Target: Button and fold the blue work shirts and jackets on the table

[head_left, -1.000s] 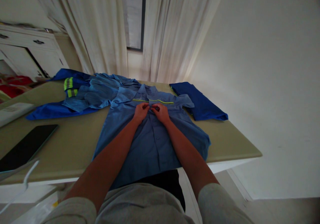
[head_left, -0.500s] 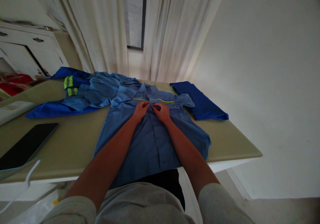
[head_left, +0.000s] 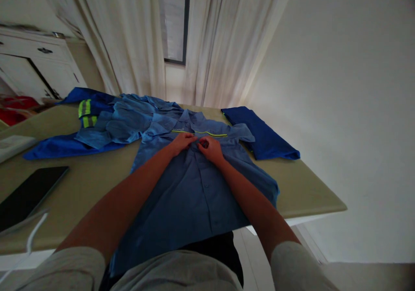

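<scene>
A blue-grey button-up shirt [head_left: 175, 191] with yellow piping across the chest lies front up before me, its hem hanging over the table's near edge. My left hand [head_left: 183, 142] pinches the front placket just below the piping. Close beside it, my right hand [head_left: 210, 148] has its thumb and fingers curled together on the same placket, the fingertips almost meeting those of the left. Whatever button or buttonhole sits between the fingertips is too small to make out. Lower on the placket one button [head_left: 206, 186] shows.
On the olive-topped table [head_left: 97, 183], more blue-grey shirts [head_left: 126, 122] lie at the left over a bright blue garment [head_left: 61, 148] with reflective bands. A folded dark blue garment [head_left: 259, 131] lies at the right. A black tablet or phone [head_left: 32, 191] and white cable [head_left: 35, 235] are nearer left.
My left forearm has swung outward, elbow farther left, and the left hand lies flatter against the placket. The shirt's hem has come a little nearer me. Both hands stay at the same placket spot.
</scene>
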{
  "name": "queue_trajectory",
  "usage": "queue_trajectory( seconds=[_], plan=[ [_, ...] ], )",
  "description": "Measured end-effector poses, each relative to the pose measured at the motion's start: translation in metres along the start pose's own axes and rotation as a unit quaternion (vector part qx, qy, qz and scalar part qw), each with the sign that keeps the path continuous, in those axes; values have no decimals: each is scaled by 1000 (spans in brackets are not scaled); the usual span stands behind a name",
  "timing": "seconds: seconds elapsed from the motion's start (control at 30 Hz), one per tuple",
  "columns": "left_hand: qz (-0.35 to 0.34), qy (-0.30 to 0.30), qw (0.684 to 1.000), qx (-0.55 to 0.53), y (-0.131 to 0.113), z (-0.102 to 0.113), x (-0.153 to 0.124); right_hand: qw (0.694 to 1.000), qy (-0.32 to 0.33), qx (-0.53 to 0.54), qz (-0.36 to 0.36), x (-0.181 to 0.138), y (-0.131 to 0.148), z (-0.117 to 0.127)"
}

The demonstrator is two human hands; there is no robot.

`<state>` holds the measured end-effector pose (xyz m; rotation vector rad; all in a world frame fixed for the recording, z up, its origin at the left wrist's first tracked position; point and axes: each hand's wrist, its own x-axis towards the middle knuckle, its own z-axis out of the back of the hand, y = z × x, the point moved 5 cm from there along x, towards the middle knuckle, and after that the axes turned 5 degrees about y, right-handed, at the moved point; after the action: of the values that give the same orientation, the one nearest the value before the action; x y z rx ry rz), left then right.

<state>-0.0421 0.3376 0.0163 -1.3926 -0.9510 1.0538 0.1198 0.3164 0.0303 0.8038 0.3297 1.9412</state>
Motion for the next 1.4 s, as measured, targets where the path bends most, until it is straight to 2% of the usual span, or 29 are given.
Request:
queue_trajectory(
  seconds=[0.17,0.37,0.47,0.63,0.87,1.07,1.13,1.27,1.4],
  plan=[
    [7,20,999,-45,-7,3,7,996,21,-63,65,4,2,12],
    [1,18,994,-111,4,6,15,971,49,-151,182,10,8,13],
    [2,27,988,-149,10,7,15,957,19,-171,234,9,7,12],
    [-19,33,979,-199,12,5,8,945,-21,-162,283,1,4,10],
    [-29,0,984,-177,10,2,1,914,-48,-176,362,-7,18,18],
    [-56,-24,992,-111,9,2,-4,918,-15,-177,355,-8,17,19],
    [-69,-28,995,-73,8,2,-6,935,-8,-151,320,-8,13,17],
    [-74,-28,997,-8,3,2,-8,977,-4,-72,202,-5,4,15],
    [-76,-31,996,20,0,2,-9,987,3,-45,157,-4,3,14]
  ],
)
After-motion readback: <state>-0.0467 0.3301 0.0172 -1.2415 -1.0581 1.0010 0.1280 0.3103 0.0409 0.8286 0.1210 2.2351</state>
